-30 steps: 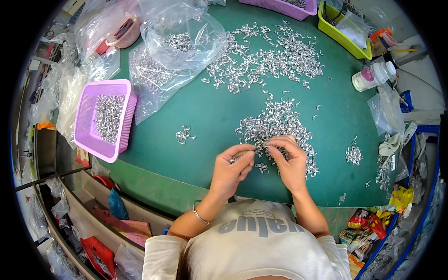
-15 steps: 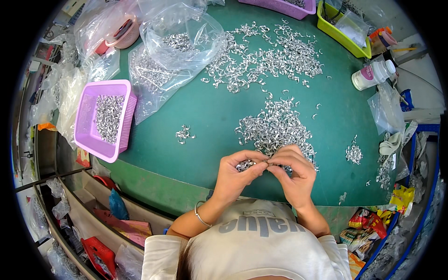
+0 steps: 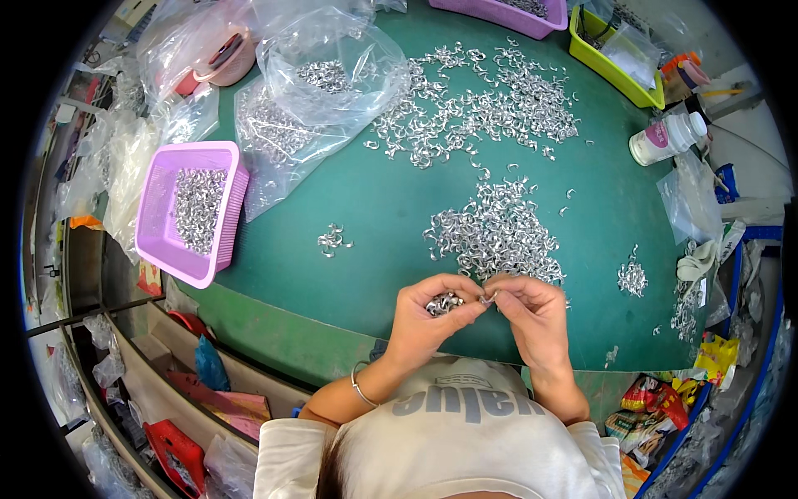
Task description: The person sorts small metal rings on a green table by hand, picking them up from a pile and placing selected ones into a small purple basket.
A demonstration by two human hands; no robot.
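Observation:
My left hand [image 3: 422, 326] is curled around a small heap of shiny silver curved metal pieces [image 3: 445, 304] in its palm. Its thumb and forefinger meet the fingertips of my right hand [image 3: 538, 320] at one small curved metal piece [image 3: 490, 298]. My right hand is closed in a pinch on that piece, which the fingers partly cover. Just beyond both hands lies a dense pile of similar pieces [image 3: 499, 233] on the green tabletop [image 3: 332, 200]. A broader scatter [image 3: 474, 104] of them spreads farther back, with a little cluster [image 3: 333, 239] to the left.
At the left a pink-purple basket [image 3: 148, 241] holds more pieces, beside a clear plastic bag [image 3: 278, 179] of them. A yellow-green basket [image 3: 611, 76] and white bottle [image 3: 665, 140] stand at the back right. A small pile [image 3: 632, 278] lies near the right edge.
My fingertips have drawn slightly apart, and a metal piece now shows between them. My right hand has turned a little, and more of the pieces in my left palm show.

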